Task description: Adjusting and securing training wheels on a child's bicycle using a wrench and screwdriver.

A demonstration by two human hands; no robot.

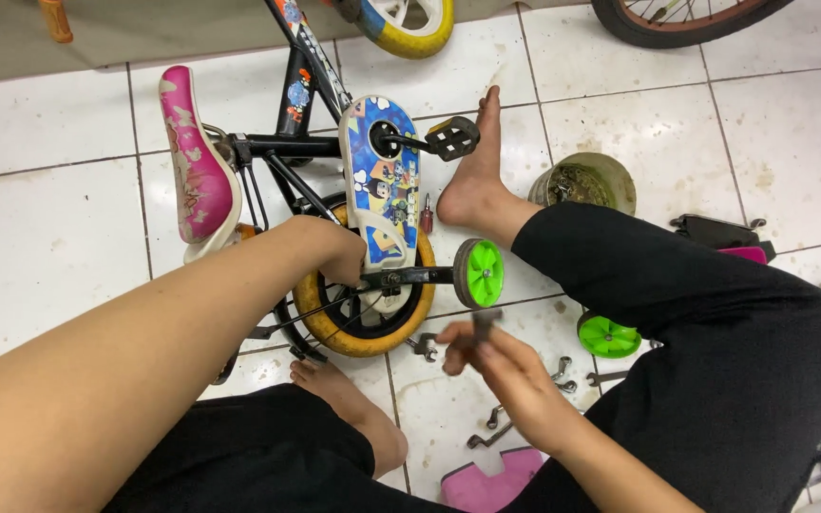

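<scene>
A small child's bicycle (296, 104) with a black frame lies on white floor tiles, its yellow rear tyre (372, 337) toward me. My left hand (334, 249) is closed on the rear wheel beside the cartoon-printed chain guard (382, 180). A green training wheel (479, 273) sits on its black bracket at the rear axle. My right hand (491, 356) holds a small metal wrench (483, 323) just below that training wheel. The pink saddle (197, 166) points left.
A second green training wheel (608, 335) lies by my right knee. Loose wrenches and metal parts (563, 370) are scattered between my legs. A grimy round tub (583, 182) stands past my right foot. Another bicycle wheel (677, 14) is at the top right.
</scene>
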